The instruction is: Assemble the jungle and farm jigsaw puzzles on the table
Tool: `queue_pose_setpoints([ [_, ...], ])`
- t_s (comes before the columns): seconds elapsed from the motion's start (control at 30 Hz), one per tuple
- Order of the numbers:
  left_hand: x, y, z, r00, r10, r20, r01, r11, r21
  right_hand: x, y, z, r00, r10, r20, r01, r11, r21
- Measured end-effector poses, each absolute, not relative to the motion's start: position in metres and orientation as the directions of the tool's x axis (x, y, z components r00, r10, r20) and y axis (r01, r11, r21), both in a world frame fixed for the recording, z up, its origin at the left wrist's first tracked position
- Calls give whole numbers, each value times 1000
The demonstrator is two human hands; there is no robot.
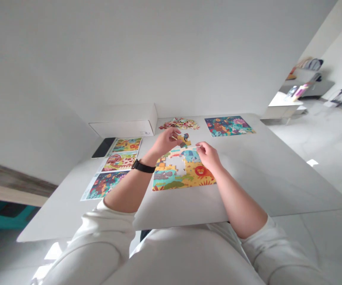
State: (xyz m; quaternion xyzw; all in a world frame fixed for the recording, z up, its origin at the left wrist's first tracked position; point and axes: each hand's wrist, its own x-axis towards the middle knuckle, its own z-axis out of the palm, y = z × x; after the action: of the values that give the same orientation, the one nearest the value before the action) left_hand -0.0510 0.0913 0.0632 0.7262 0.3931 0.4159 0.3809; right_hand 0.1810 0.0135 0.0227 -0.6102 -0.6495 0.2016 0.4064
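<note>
Working across from L: ref sheets (119,161) in a column on the worktop (177,209), then L hand (166,142) w/ watch (143,166), loose pieces (179,124) just beyond it. L grip is narrow on a puzzle piece (184,140), held over the part-done puzzle (183,174), nearer L hand than R hand (209,155). R fingertips (200,147) narrow at puzzle's top edge, just beside piece; can't tell if holding anything. Finished pic (227,126) far R.
</note>
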Motion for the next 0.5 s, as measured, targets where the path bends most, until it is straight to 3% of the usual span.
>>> queue_pose_setpoints([
  [0.17,-57,41,56,398,884,245,67,-294,953,171,5,28,-33,940,341,453,318,-833],
  [0.33,-62,17,37,307,925,224,69,-256,964,157,1,21,-196,942,274,292,322,-900],
  [0.5,-65,15,26,289,937,195,119,-237,964,151,4,11,-255,934,251,337,329,-882],
])
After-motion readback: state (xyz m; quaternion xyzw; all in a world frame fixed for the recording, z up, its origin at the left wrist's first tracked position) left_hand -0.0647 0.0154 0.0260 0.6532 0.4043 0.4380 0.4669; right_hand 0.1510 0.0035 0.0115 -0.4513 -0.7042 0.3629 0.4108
